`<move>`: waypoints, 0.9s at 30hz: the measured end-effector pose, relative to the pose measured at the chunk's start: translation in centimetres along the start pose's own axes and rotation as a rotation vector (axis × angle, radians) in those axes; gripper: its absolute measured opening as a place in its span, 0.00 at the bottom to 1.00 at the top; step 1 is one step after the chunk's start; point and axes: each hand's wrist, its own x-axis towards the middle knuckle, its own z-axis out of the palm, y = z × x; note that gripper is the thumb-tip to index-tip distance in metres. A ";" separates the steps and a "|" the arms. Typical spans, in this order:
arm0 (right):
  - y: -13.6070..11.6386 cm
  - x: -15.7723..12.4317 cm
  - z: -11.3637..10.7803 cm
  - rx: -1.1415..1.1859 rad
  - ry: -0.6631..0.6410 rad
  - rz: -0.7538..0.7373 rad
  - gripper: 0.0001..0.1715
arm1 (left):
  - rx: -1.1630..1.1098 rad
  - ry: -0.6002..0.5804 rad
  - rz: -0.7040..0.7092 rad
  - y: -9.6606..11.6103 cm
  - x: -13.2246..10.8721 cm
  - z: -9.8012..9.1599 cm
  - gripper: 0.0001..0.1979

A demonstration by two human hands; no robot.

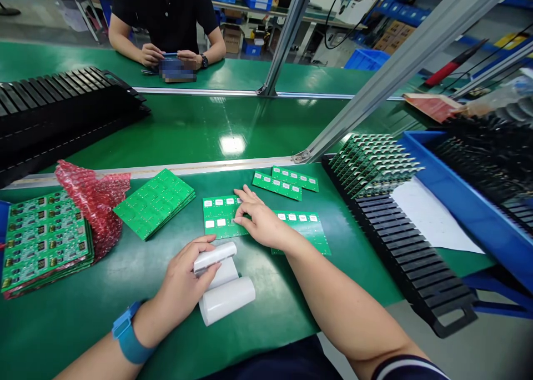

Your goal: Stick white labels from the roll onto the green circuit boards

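My left hand (185, 277) curls around the loose end of a white label roll (222, 291) that lies on the green mat. My right hand (260, 219) rests on a green circuit board panel (222, 216) carrying white labels, fingers stretched forward and pressing on the panel. Two narrower labelled board strips (285, 181) lie just beyond it.
A stack of bare green boards (154, 202) and red bubble wrap (94, 199) over populated boards (41, 241) lie at left. Black slotted racks (400, 241) with upright boards and a blue bin (466, 202) stand at right. A person in black works across the conveyor (195, 127).
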 end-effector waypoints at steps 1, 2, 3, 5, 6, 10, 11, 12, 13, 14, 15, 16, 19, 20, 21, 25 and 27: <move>0.0 0.0 0.0 -0.006 -0.002 0.004 0.06 | 0.000 -0.002 0.000 0.0 0.0 0.0 0.09; -0.1 0.0 0.1 -0.012 -0.004 0.007 0.06 | 0.000 -0.001 -0.001 0.0 0.0 0.0 0.09; -0.1 0.0 0.1 -0.020 -0.006 0.009 0.06 | 0.000 -0.001 -0.001 0.0 0.0 0.0 0.09; -0.2 -0.1 0.1 -0.032 -0.005 0.008 0.06 | 0.000 0.001 -0.001 0.0 0.0 0.0 0.09; -0.2 -0.1 0.1 -0.033 -0.002 0.007 0.06 | 0.000 0.003 -0.003 0.0 0.0 0.0 0.09; -0.3 -0.1 0.0 -0.026 -0.003 0.010 0.06 | 0.004 0.010 -0.013 -0.1 -0.1 0.0 0.09; -0.4 -0.1 -0.1 -0.027 -0.007 0.014 0.06 | 0.004 0.009 -0.013 0.0 -0.1 0.0 0.09; -0.5 -0.1 -0.1 -0.030 -0.011 0.017 0.06 | 0.002 0.009 -0.012 0.0 -0.1 0.0 0.09; -0.6 -0.1 -0.1 -0.032 -0.015 0.020 0.06 | 0.002 0.009 -0.010 0.0 0.0 0.0 0.09; -0.6 -0.1 -0.1 -0.035 -0.017 0.022 0.06 | 0.002 0.008 -0.009 0.1 0.0 0.0 0.09; -0.7 -0.1 -0.1 -0.039 -0.019 0.024 0.06 | 0.002 0.008 -0.009 0.1 0.0 0.0 0.09; -0.8 -0.1 -0.1 -0.042 -0.021 0.025 0.06 | 0.003 0.009 -0.010 0.1 0.0 0.0 0.09; -0.9 -0.1 0.0 -0.050 -0.021 0.027 0.06 | 0.003 0.009 -0.013 0.1 0.1 0.0 0.09; -0.9 -0.1 0.0 -0.053 -0.020 0.027 0.06 | 0.002 0.009 -0.013 0.1 0.1 0.0 0.09; -0.8 -0.1 0.1 -0.055 -0.017 0.026 0.06 | 0.001 0.009 -0.012 0.1 0.1 0.0 0.09; -0.7 -0.2 0.4 -0.059 0.005 0.007 0.06 | -0.005 0.011 -0.016 0.1 0.1 -0.1 0.08; -0.5 -0.3 0.6 -0.070 0.025 -0.005 0.05 | -0.011 0.010 -0.022 0.2 0.1 -0.1 0.08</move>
